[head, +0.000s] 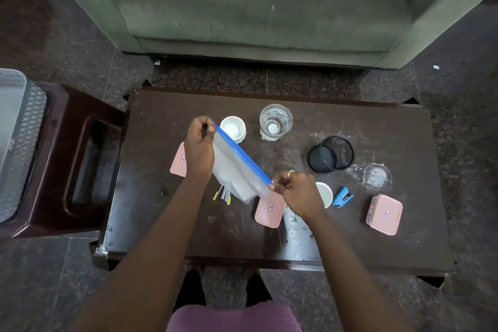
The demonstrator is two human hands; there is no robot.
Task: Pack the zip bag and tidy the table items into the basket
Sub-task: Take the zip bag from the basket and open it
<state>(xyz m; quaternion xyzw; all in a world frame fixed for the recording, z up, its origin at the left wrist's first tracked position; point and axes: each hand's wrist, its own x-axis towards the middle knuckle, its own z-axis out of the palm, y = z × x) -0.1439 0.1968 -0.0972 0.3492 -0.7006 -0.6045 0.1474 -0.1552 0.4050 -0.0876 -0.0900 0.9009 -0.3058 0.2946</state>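
Dark table (167,224): three pink boxes (384,214), glass (275,122), mesh cup (331,153), stapler (342,196), pens (223,193).

Your left hand (199,147) pinches one end of the zip bag (237,170) by its blue strip and your right hand (297,191) pinches the other, so the bag hangs stretched between them above the table (350,240). Just beyond your left hand stands a white cup (233,128) with a glass (276,122) to its right; a pink lid (178,160) shows at that hand's left, and pens (223,194) lie under the bag. Beside your right hand are a pink box (269,210), another white cup (324,194), a blue stapler (342,196), a mesh pot (331,153) beyond, and a basket (18,143) far left.
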